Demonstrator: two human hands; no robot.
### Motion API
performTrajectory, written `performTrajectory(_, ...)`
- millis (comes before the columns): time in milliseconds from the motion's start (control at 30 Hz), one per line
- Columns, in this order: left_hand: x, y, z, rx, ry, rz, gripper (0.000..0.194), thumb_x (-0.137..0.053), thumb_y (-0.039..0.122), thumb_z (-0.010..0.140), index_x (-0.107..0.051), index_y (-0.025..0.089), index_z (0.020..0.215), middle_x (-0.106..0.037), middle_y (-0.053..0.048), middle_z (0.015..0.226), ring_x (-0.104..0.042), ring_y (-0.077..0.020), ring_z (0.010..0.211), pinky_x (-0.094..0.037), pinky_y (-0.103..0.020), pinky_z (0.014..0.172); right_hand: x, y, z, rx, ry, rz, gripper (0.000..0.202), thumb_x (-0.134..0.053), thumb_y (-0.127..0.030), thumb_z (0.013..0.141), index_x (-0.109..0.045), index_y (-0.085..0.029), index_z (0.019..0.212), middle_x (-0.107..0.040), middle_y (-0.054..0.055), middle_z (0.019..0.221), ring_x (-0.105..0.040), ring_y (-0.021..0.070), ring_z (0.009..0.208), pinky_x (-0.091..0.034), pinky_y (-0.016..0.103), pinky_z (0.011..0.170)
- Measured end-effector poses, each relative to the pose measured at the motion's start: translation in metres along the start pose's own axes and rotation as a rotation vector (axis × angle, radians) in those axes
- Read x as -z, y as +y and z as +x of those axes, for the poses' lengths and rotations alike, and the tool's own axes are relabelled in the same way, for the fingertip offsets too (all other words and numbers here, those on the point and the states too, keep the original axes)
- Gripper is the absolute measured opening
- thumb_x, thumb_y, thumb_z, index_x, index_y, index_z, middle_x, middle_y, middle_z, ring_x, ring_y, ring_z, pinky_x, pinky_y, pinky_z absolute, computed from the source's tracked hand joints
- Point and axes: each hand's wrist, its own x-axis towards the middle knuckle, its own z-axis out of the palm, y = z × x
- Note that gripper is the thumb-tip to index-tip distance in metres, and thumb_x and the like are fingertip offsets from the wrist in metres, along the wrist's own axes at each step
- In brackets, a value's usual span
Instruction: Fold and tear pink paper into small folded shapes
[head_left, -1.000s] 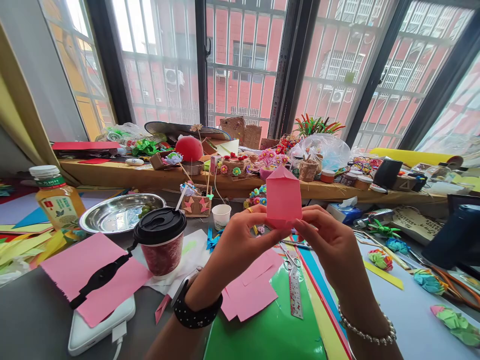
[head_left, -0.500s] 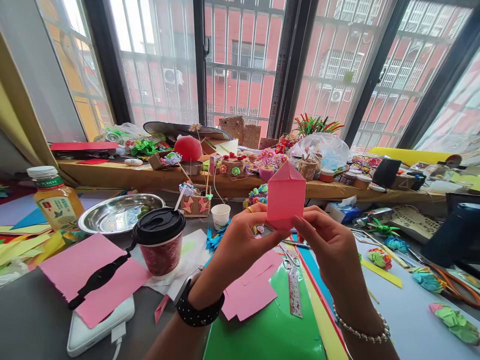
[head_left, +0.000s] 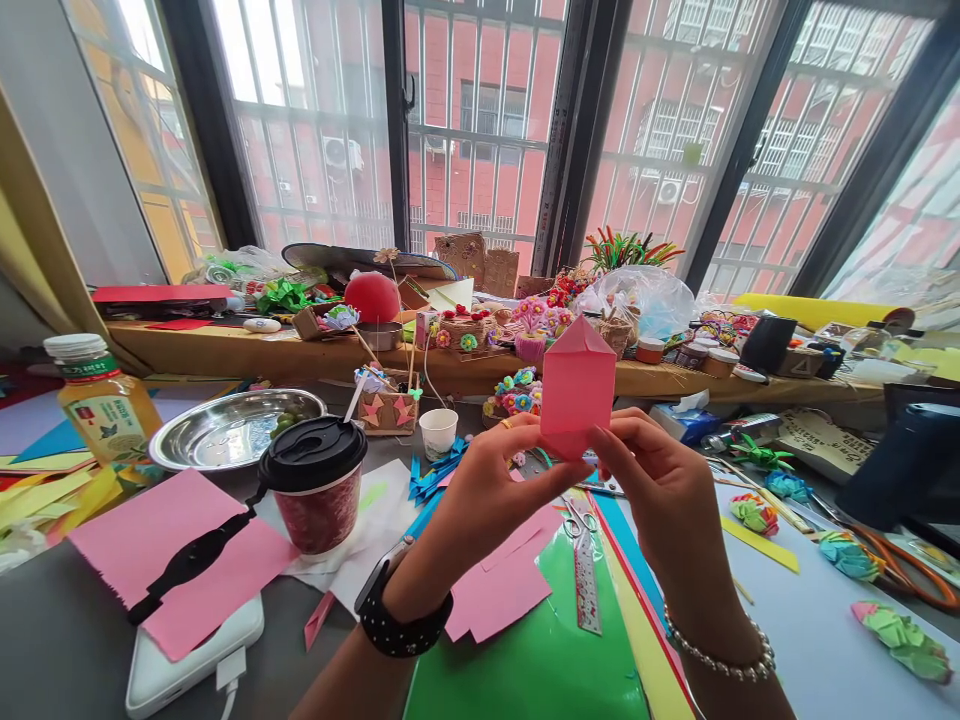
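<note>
A folded pink paper [head_left: 577, 385] stands upright between my hands, its top folded to a point like a house roof. My left hand [head_left: 499, 490] pinches its lower left edge between thumb and fingers. At the lower right corner my right hand [head_left: 660, 500] grips it, thumb in front and fingers behind. Pink paper sheets [head_left: 502, 590] lie below my hands on a glossy green sheet [head_left: 525, 670]. Beside them are small scissors [head_left: 580, 518] and a patterned ruler [head_left: 588, 585].
To the left stand a lidded coffee cup [head_left: 315, 500], a juice bottle [head_left: 101, 405], a metal dish [head_left: 217, 425] and a white power bank [head_left: 191, 655]. Crumpled paper pieces [head_left: 900, 640] and orange-handled scissors [head_left: 911, 575] lie at right. Crafts crowd the windowsill [head_left: 300, 350].
The folded pink paper and both hands have shifted slightly to the right in view, while the surroundings slid slightly left. The grip looks the same.
</note>
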Motion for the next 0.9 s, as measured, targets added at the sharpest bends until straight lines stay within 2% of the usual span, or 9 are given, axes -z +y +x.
performTrajectory(200,0.0001,-0.0013,-0.0001,-0.057,0.053,0.06,0.014,-0.058,0.023,0.076,-0.066,0.017,0.084,-0.061,-0.006,0.094,-0.055,-0.0169,0.089,-0.042,-0.028,0.08,-0.0005,0.0015,0.0017,-0.034,-0.043,0.06,0.013,-0.059,-0.027,0.075,-0.06,-0.02,0.064,-0.049,-0.001,0.069,-0.045,0.0106,0.057,-0.038,0.022,0.047)
performTrajectory(333,-0.0006,0.0016,-0.001,-0.156,0.094,0.157,0.008,-0.058,0.018,0.075,-0.066,0.018,0.077,-0.059,-0.005,0.089,-0.053,-0.0163,0.086,-0.042,-0.028,0.079,-0.0001,0.0053,0.0037,-0.166,-0.124,0.193,0.017,-0.057,-0.032,0.076,-0.059,-0.019,0.065,-0.046,-0.003,0.059,-0.039,0.0099,0.052,-0.035,0.023,0.048)
performTrajectory(433,-0.0026,0.0023,-0.0028,-0.218,0.138,0.232,0.007,-0.058,0.018,0.075,-0.065,0.017,0.076,-0.058,-0.005,0.089,-0.053,-0.0162,0.086,-0.041,-0.028,0.079,0.0004,0.0072,0.0046,-0.239,-0.136,0.279,0.018,-0.058,-0.034,0.075,-0.06,-0.018,0.067,-0.043,-0.004,0.052,-0.037,0.0095,0.049,-0.034,0.023,0.048)
performTrajectory(500,-0.0035,0.0025,-0.0044,-0.22,0.131,0.252,0.009,-0.057,0.02,0.076,-0.064,0.017,0.08,-0.058,-0.005,0.091,-0.053,-0.0163,0.088,-0.041,-0.028,0.081,0.0004,0.0072,0.0046,-0.218,-0.112,0.283,0.016,-0.058,-0.032,0.076,-0.06,-0.019,0.067,-0.044,-0.004,0.054,-0.037,0.0091,0.049,-0.034,0.022,0.048)
performTrajectory(633,-0.0029,0.0026,-0.0062,-0.179,0.111,0.236,0.019,-0.058,0.024,0.075,-0.064,0.017,0.092,-0.059,-0.006,0.098,-0.053,-0.0168,0.092,-0.04,-0.028,0.083,-0.001,0.0042,0.0029,-0.082,-0.086,0.193,0.013,-0.058,-0.026,0.077,-0.058,-0.02,0.065,-0.047,-0.002,0.065,-0.04,0.0093,0.057,-0.035,0.021,0.051)
performTrajectory(767,-0.0009,0.0012,-0.005,-0.201,0.149,0.21,0.013,-0.058,0.019,0.075,-0.067,0.02,0.085,-0.063,-0.002,0.085,-0.056,-0.0145,0.081,-0.043,-0.025,0.074,-0.0034,0.0007,0.0012,-0.038,-0.092,0.165,0.008,-0.059,-0.023,0.075,-0.06,-0.021,0.068,-0.049,-0.001,0.072,-0.045,0.0109,0.063,-0.04,0.021,0.052)
performTrajectory(900,-0.0001,0.0009,-0.0033,-0.201,0.173,0.21,0.012,-0.06,0.017,0.073,-0.068,0.021,0.081,-0.062,-0.001,0.079,-0.056,-0.0136,0.075,-0.044,-0.023,0.069,-0.0048,0.001,0.0028,-0.056,-0.151,0.197,0.004,-0.065,-0.021,0.07,-0.063,-0.022,0.072,-0.055,0.002,0.082,-0.051,0.0148,0.075,-0.045,0.026,0.06)
